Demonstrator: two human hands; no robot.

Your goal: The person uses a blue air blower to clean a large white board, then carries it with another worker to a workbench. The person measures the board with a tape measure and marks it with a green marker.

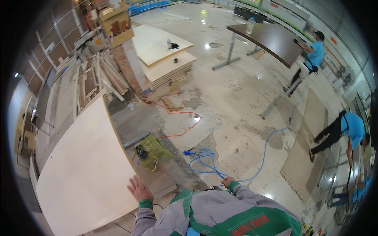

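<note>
On the near-right edge of a large white panel point(84, 169) lies my left hand point(139, 188), open, its fingers stretched out against the board. My right hand point(227, 181), in front of my body, is closed around a thin blue hose point(214, 167). Loose loops of that hose hang or lie beyond the hand; I cannot tell which. At their far end is a blue fitting point(189, 152) with a dark tip. Most of the right fingers are hidden by their small size in view.
A green stool-like stand point(154, 151) carries a dark device. An orange cord point(185, 133) crosses the floor. Stacked boards point(157, 41) stand ahead, with timber offcuts point(96, 76) to the left. Two people in blue shirts work right, near a brown-topped table point(271, 37); another blue sleeve shows lower right.
</note>
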